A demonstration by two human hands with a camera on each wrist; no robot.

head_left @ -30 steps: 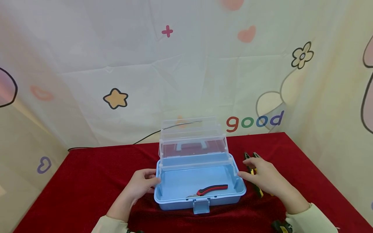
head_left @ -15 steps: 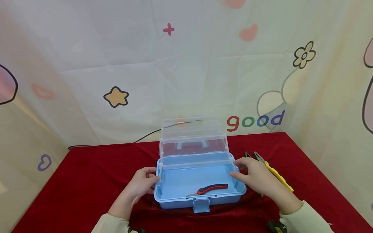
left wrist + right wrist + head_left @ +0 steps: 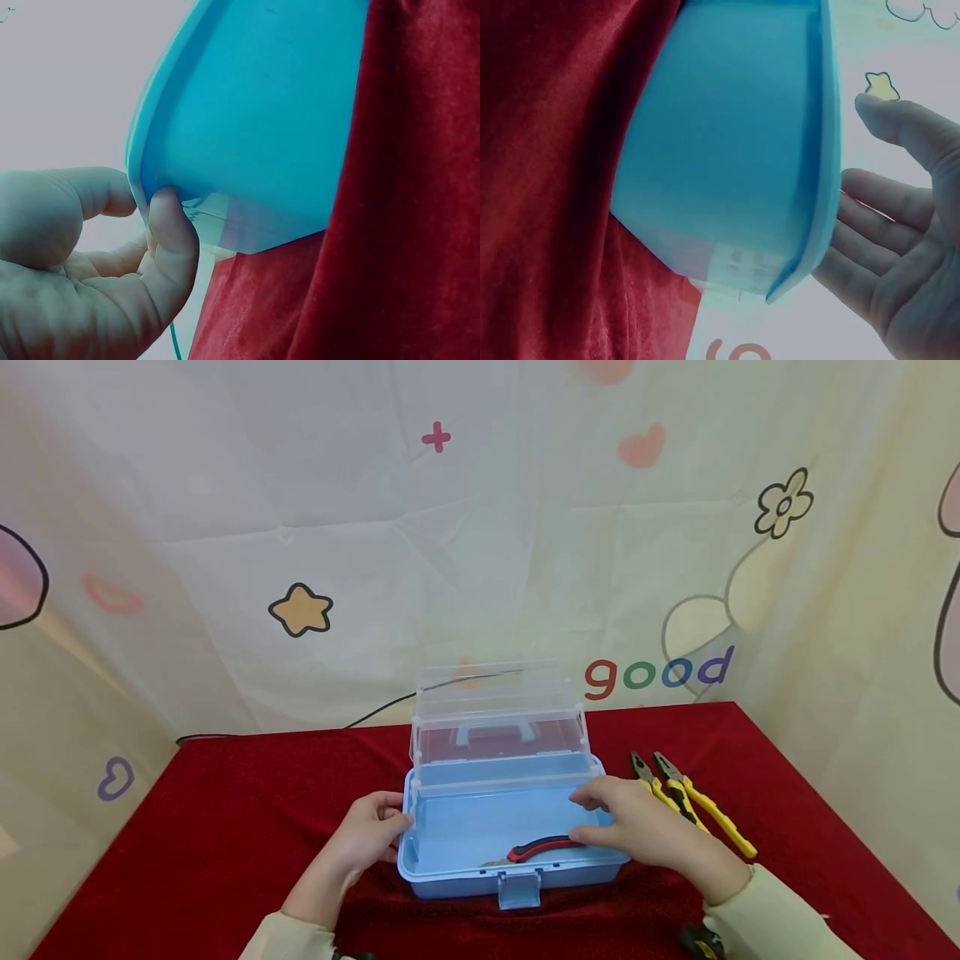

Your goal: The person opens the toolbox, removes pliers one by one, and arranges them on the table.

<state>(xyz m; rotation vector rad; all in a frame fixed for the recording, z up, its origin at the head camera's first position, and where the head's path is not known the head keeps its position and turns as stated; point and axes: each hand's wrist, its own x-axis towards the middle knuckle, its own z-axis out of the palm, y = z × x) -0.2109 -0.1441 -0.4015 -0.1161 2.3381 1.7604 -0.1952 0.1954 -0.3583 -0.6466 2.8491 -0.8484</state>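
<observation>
A light blue toolbox [image 3: 480,818] stands with its clear lid [image 3: 498,739] raised at the back. Inside, near the front wall, lie red-and-black-handled pliers [image 3: 543,846]. My left hand [image 3: 367,831] pinches the toolbox's left rim between thumb and fingers; the left wrist view shows this grip on the blue wall [image 3: 247,112]. Over the right end of the box hovers my right hand [image 3: 633,822], thumb and fingers apart, its thumb close to the pliers' handle end. In the right wrist view the right hand's fingers spread beyond the rim, holding nothing.
To the right of the toolbox, two yellow-handled pliers [image 3: 716,818] lie side by side on the red cloth [image 3: 247,827], partly behind the right hand. A front latch [image 3: 519,890] hangs down. A black cable [image 3: 382,708] runs behind the box.
My right hand has moved left from beside the yellow-handled pliers to above the toolbox's right end, uncovering those pliers. The left hand has kept its hold on the rim.
</observation>
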